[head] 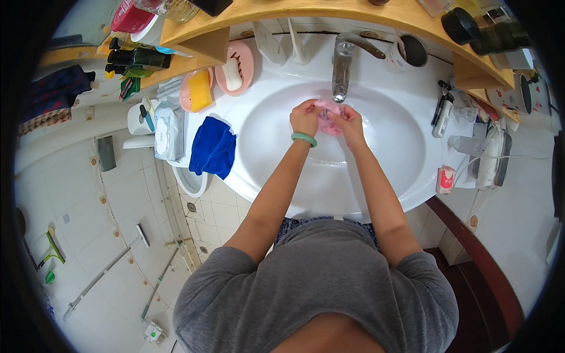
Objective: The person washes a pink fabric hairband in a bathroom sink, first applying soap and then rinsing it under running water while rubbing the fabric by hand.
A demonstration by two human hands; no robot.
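Observation:
Both hands hold a small pink cloth [331,128] just below the spout of the chrome faucet [341,75], over the white washbasin [273,176]. My left hand [304,117], with a green bangle at its wrist, pinches the cloth's left side. On the right side, my right hand [351,128] grips it with thumb and fingers. Part of the cloth is hidden by the fingers. A little water lies low in the basin. Whether water runs from the spout I cannot tell.
Left of the bowl lie a blue cloth [213,148], a wipes pack [167,132], a yellow soap bar [200,91] and a white one [232,75] on pink dishes. A cup [408,53] stands behind right. A wooden shelf [282,9] curves overhead; a small red box [445,179] sits right.

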